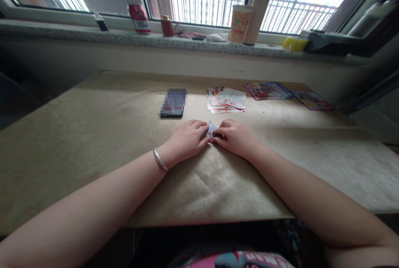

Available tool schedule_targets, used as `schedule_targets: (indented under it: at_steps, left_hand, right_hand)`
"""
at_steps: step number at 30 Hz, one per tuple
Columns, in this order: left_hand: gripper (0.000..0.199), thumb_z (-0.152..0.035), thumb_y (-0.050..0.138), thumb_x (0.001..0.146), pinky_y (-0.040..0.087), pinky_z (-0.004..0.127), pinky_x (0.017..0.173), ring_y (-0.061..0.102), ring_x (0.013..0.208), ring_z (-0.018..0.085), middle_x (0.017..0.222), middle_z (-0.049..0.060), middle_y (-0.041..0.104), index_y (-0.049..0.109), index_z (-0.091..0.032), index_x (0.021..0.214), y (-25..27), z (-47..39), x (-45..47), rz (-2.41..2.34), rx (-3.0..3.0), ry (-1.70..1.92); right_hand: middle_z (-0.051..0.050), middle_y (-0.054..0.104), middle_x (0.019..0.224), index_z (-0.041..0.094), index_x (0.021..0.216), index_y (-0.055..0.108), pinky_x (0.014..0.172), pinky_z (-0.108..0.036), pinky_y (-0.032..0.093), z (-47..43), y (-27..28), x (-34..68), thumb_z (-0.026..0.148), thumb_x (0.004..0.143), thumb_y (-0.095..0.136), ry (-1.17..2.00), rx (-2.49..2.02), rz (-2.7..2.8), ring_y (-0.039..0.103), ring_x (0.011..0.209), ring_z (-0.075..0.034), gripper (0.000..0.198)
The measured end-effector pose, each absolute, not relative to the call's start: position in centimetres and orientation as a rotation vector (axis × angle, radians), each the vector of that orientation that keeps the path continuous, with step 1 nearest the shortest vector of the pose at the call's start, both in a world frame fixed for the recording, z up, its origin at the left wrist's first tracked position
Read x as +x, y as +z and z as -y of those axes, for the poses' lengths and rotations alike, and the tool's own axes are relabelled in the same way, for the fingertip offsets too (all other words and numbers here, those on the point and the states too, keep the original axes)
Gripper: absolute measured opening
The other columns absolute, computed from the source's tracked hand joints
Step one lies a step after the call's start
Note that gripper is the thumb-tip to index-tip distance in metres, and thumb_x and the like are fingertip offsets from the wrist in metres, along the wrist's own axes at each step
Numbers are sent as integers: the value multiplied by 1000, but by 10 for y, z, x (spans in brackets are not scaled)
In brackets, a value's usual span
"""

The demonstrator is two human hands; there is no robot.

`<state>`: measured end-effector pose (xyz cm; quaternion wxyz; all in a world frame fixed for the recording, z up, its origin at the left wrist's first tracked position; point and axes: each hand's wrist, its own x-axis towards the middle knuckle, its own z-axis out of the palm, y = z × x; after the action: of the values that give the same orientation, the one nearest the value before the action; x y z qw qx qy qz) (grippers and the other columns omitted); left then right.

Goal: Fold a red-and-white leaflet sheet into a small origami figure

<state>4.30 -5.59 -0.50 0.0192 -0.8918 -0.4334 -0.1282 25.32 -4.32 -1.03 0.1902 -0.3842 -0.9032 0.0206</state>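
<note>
Between my two hands a small folded piece of printed paper, bluish and coming to a point at its far end, lies low on the tan-covered table. My left hand, with a silver bangle at the wrist, has its fingers closed on the paper's left edge. From the other side my right hand pinches the paper's right edge with thumb and fingertips. Much of the paper is hidden under the fingers. Beyond my left hand lies a dark phone, its screen pixelated.
A fanned pile of printed sheets lies past my right hand. Colourful cards and another stack lie farther right. On the windowsill stand a red-and-white can, a red jar and a paper cup.
</note>
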Motion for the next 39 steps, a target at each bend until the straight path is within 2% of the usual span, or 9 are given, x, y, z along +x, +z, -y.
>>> schedule_targets:
  at_steps: [2,5,9,14,24,30,36,39]
  left_hand:
    - [44,-42,50,98,45,42,106,55,125,27,135,11,60,59,-17,132,-7,55,43,1358,-2780,-414]
    - [39,-40,53,96,47,39,105,58,120,26,129,10,64,64,-16,124,-7,53,44,1373,-2803,-470]
    - [24,-34,57,94,53,33,87,66,97,22,107,6,72,73,-17,102,-2,55,44,1385,-2789,-494]
    - [22,-30,58,94,52,31,77,67,88,20,99,5,73,77,-19,94,-2,56,44,1309,-2784,-463]
    - [24,-28,58,95,53,31,88,67,95,20,102,8,74,78,-17,93,-8,50,43,1269,-2829,-491]
    - [22,-26,58,94,53,34,92,66,98,22,104,8,73,76,-15,90,-8,49,45,1253,-2832,-520]
    - [21,-23,56,93,52,36,94,64,101,23,105,9,71,73,-16,103,-5,52,51,1291,-2832,-505]
    - [21,-25,55,93,51,37,94,63,102,24,106,9,70,73,-17,102,-5,53,56,1341,-2779,-482]
  right_hand:
    - [-9,68,89,20,100,78,83,-34,47,42,-12,254,34,91,63,26,-1082,2526,58,88,-21,23]
    - [-9,69,93,22,101,78,83,-35,47,41,-14,254,34,92,61,-17,-1086,2520,56,89,-22,23]
    - [-7,72,102,23,105,78,90,-37,46,42,-13,253,31,93,58,-15,-1074,2531,56,98,-23,24]
    - [-7,71,109,23,110,76,93,-39,45,44,-11,251,31,93,54,-74,-1134,2563,55,104,-26,29]
    - [-9,65,125,21,129,66,100,-42,42,41,-7,245,35,95,46,-135,-1253,2620,51,117,-30,42]
    - [-11,56,140,23,139,58,109,-44,37,34,-10,246,40,95,44,-84,-1354,2628,46,129,-31,48]
    - [-12,48,149,23,144,53,114,-45,33,27,-16,249,37,98,38,-60,-1405,2630,40,137,-30,50]
    - [-14,40,155,22,150,45,117,-48,28,27,-17,250,42,99,36,-32,-1435,2670,34,142,-32,55]
